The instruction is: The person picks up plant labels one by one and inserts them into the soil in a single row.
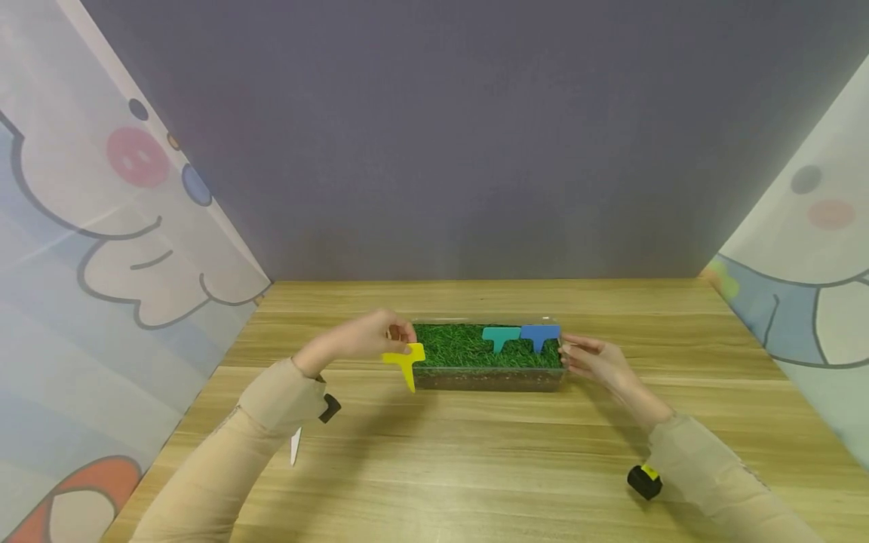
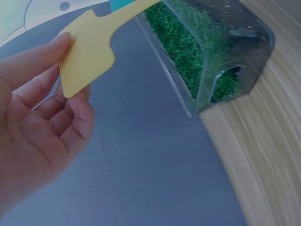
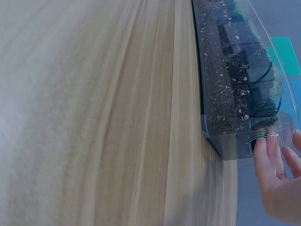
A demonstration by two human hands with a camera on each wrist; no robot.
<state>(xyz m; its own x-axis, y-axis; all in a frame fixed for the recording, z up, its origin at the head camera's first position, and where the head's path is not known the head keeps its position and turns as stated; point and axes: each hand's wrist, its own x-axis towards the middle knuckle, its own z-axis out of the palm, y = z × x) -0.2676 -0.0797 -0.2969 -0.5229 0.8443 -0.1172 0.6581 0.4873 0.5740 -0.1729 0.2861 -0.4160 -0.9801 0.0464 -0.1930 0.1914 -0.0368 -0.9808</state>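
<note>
My left hand [image 1: 380,334] pinches a yellow T-shaped plant label [image 2: 89,52] by its wide head, thumb on one face and fingers behind. The label's pointed stem hangs down at the left end of a clear planter box [image 1: 489,379], in front of its wall in the head view. Green grass [image 1: 448,343] over dark soil fills the box. A teal label [image 1: 501,337] and a blue label [image 1: 540,335] stand side by side in the grass toward the right. My right hand [image 1: 597,364] touches the box's right end wall with extended fingers, at the cutout.
A white pointed piece [image 1: 295,446] lies on the wooden table [image 1: 475,467], partly hidden by the left sleeve. A dark grey panel [image 1: 475,151] rises behind the table, and cartoon-printed sheets [image 1: 81,249] flank both sides.
</note>
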